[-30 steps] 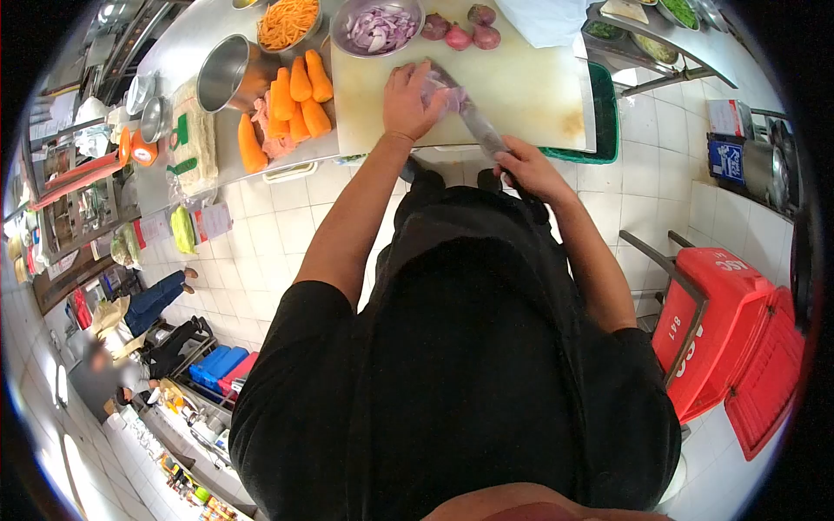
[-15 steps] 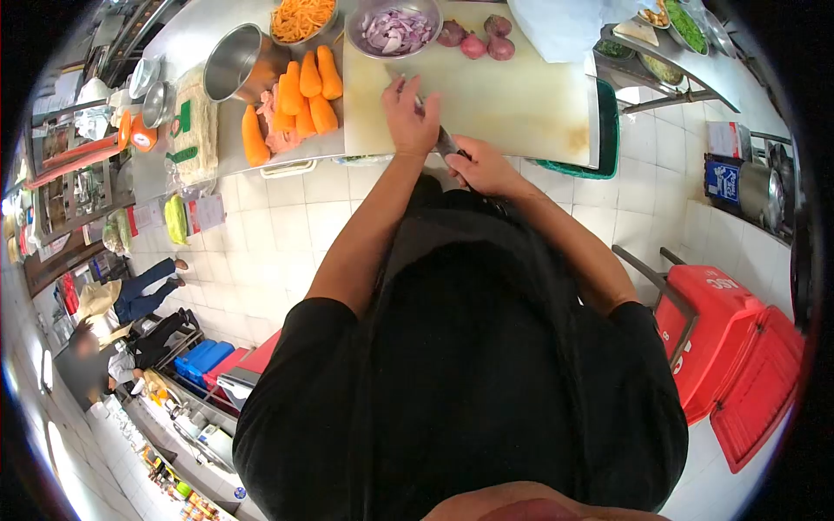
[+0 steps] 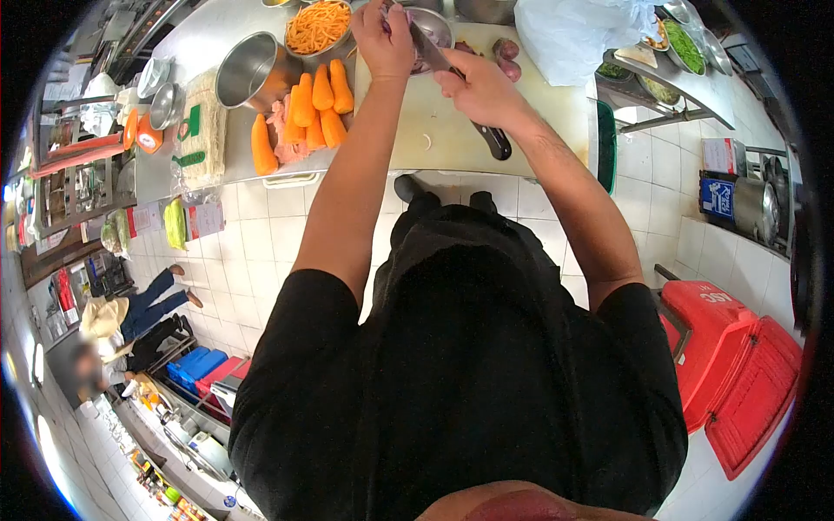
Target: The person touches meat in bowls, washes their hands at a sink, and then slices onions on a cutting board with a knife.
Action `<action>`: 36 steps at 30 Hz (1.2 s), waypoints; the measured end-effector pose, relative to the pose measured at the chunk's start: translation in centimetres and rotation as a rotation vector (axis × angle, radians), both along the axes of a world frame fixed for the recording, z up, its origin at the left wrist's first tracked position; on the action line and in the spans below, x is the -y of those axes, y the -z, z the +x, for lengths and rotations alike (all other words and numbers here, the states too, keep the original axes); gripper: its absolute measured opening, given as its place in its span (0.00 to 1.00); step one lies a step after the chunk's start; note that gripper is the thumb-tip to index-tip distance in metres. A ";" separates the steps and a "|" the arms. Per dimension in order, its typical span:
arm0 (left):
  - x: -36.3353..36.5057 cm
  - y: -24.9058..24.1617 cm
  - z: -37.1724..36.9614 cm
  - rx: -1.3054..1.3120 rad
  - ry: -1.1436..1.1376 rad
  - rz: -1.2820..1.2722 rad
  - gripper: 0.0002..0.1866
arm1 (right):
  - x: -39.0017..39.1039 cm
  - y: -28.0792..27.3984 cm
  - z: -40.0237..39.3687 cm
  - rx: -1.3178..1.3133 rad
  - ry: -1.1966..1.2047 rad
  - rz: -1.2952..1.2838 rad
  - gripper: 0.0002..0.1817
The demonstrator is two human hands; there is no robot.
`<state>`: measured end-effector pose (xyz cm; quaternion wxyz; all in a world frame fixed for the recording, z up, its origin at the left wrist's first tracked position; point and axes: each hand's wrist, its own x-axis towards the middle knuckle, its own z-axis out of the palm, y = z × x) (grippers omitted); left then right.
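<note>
My right hand point(image 3: 486, 91) is wrapped round a kitchen knife point(image 3: 428, 45), its black handle end pointing towards me and its blade slanting up to the left. My left hand point(image 3: 383, 42) is up at the blade's far end, fingers curled, with purple bits of sliced red onion at them. Behind the blade is a metal bowl point(image 3: 444, 31), partly hidden by hands and knife. Whole red onions point(image 3: 507, 61) lie right of it on the pale cutting board point(image 3: 452, 143). A thin onion sliver point(image 3: 426, 141) lies nearer me.
Left of the board are peeled carrots point(image 3: 321, 89), a deep steel pot point(image 3: 254, 69) and a bowl of shredded carrot point(image 3: 318, 28). A white plastic bag point(image 3: 565, 39) stands at the back right. An open red cooler point(image 3: 721, 347) is on the floor at right. Two people are far left.
Both hands have moved up and away from me, bringing the knife from the board's front edge to the bowl. The onion sliver now shows on the board.
</note>
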<state>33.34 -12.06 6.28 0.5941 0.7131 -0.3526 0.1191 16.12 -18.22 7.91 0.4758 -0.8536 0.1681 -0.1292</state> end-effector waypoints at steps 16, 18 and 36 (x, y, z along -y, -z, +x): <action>-5.1 5.7 4.2 0.078 0.050 0.052 0.20 | 1.7 0.0 -7.6 0.018 0.110 0.488 0.14; -8.6 5.8 3.0 0.102 0.056 0.109 0.19 | 2.0 1.5 -12.5 -0.124 -0.004 0.604 0.16; -14.6 12.5 -8.3 0.005 0.219 0.647 0.16 | -4.0 13.2 -16.5 -0.317 -0.225 0.973 0.26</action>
